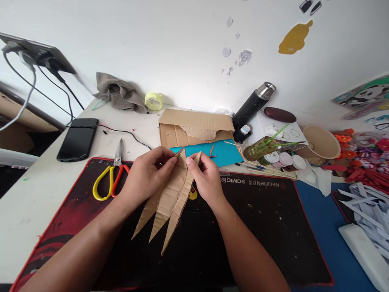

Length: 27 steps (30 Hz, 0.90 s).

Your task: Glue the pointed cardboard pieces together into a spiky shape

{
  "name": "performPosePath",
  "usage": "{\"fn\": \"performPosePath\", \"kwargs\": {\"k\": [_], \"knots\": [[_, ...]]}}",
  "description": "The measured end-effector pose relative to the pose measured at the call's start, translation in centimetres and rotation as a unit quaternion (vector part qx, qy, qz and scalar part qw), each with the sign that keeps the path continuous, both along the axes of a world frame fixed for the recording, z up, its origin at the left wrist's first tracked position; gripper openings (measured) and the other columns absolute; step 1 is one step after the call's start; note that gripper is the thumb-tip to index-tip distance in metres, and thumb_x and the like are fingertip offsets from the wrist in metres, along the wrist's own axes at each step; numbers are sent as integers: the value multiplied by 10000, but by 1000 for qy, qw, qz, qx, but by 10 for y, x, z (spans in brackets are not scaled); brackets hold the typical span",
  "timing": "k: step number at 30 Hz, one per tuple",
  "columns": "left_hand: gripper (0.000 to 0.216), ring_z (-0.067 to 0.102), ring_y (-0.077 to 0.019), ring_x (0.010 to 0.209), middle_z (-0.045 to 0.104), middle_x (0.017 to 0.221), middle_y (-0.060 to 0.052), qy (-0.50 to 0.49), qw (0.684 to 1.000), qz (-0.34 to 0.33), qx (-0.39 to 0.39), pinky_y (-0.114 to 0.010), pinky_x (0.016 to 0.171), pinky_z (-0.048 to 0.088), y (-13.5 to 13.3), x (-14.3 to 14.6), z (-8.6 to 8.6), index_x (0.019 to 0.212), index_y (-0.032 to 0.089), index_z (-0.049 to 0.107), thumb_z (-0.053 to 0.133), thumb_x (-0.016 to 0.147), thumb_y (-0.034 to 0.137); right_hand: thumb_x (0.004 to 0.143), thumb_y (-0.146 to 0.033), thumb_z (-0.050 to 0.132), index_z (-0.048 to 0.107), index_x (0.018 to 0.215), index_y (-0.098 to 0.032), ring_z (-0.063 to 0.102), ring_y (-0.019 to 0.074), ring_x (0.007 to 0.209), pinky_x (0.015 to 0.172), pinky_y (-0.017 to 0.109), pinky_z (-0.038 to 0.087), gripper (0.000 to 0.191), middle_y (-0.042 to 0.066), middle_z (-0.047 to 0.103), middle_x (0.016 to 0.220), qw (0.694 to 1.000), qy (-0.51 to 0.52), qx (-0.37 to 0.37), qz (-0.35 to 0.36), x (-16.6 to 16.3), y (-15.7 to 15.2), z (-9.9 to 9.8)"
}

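Between my hands, above the black mat [258, 227], are several long pointed cardboard pieces [173, 188] lying side by side, their sharp tips toward me. My left hand [152, 170] pinches them near the upper left end, thumb on top. With thumb and fingers, my right hand [206, 174] grips the upper end of the rightmost strip. Whether the pieces are joined at the top is hidden by my fingers. Left of my left hand, scissors [111, 178] with one yellow and one red handle lie on the mat, blades pointing away.
Behind my hands, a torn cardboard sheet [197, 121] rests over blue paper [227, 152]. A phone [77, 140] with a cable lies left, near tape [153, 101] and a grey cloth [120, 93]. A black thermos [253, 103], a jar [258, 150] and white paper strips [369, 215] are on the right.
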<state>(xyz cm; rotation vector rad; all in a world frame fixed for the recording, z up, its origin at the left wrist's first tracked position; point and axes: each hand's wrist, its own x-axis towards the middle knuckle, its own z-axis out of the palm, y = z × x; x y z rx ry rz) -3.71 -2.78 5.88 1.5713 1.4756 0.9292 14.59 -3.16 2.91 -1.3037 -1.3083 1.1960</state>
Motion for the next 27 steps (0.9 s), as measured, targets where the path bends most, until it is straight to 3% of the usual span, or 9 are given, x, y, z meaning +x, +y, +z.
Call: {"fn": "performPosePath", "kwargs": {"k": [7,15,27], "knots": [[252,701,-213,790,777,884,-28,13,1000,9,9,-308,697,517,-4,4,-2,1036,237,724,683,941,466,943,-485,684,653,888,-232,529,166,694,655,302,430,260,-14,596,749,999,-33,1,0,3,-1,-1],[219,690,-201,836,776,930,-21,-26,999,-26,6,-303,762,512,-3,2,-11,1018,231,729,663,976,436,940,-431,673,631,834,-240,496,158,657,632,301,406,222,-24,568,709,999,-33,22,-3,4,-3,1],[222,669,-189,829,750,896,-12,-55,998,-38,-20,-288,753,499,-2,5,-7,958,214,724,679,964,431,954,-406,666,624,819,-240,487,160,661,642,306,401,218,-22,563,707,999,-38,39,2,7,-3,-1]]}}
